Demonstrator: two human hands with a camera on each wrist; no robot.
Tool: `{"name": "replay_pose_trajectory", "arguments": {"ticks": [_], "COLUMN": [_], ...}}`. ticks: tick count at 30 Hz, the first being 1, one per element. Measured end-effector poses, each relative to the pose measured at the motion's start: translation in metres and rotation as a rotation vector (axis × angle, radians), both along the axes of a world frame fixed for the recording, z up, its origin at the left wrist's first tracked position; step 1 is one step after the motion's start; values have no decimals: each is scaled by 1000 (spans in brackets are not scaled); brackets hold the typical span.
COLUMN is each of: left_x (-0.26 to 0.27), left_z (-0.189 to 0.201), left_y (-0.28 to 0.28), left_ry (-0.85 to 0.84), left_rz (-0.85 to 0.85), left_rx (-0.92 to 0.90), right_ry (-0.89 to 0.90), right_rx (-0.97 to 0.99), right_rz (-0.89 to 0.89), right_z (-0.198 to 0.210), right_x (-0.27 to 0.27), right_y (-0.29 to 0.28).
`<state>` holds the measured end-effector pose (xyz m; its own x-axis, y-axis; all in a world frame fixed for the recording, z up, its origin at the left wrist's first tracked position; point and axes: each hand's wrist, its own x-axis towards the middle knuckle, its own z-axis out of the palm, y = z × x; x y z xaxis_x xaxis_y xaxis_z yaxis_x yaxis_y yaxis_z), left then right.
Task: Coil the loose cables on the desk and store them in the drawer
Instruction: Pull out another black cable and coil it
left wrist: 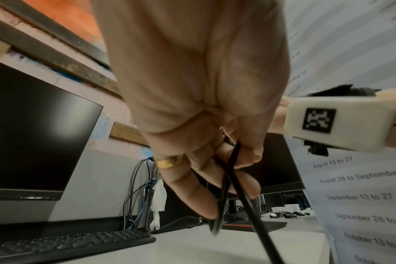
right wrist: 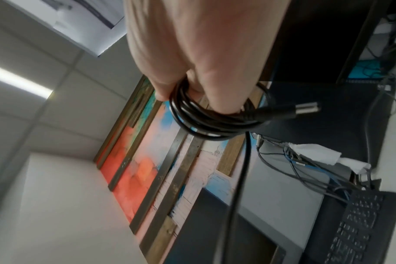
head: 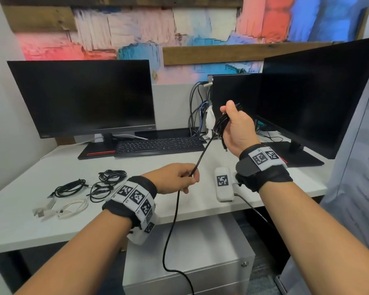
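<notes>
R hand is curling tight round a black coil, thumb up top, several loops bunched in the fist above the desk, in front of the right monitor. In the right wrist view the fingers are hooking through the coil and a plug is sticking out sideways past them.

L hand is pinching the same cable lower down, fingers narrow, thumb and forefinger closing on it, near the desk's front edge. The strand is running taut up to the coil, and below the L hand it is hanging slack past the desk edge, over the drawer unit. In the left wrist view the fingertips are wrapping the cable, w/ a gold ring on one finger; blur is making the exact pinch hard to read there.

The cable's lower end is getting cut off at the bottom of the head view. Which fingers are inside the coil: cannot tell from the head view.

Left of the L hand, on the desk, are lying three black cable bundles and white cables. Keyboard is sitting further back on the desk.
</notes>
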<state>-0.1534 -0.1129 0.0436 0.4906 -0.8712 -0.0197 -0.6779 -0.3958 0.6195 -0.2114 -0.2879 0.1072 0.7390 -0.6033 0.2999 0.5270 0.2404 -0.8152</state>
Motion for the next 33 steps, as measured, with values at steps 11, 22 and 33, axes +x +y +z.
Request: {"name": "replay_pose_trajectory", "arguments": {"ticks": [11, 22, 33], "left_x": [7, 23, 16], "left_z": [18, 37, 38], "left_y": [17, 33, 47], "left_ry": [-57, -186, -261], "left_rz": [163, 389, 440], "left_rx": [-381, -494, -421], "right_ry": [545, 629, 342], "right_rx": [-990, -1169, -513], "right_rz": [-132, 185, 473], "right_z": [-13, -19, -10], "right_x": [5, -8, -11], "right_y": [1, 20, 37]}}
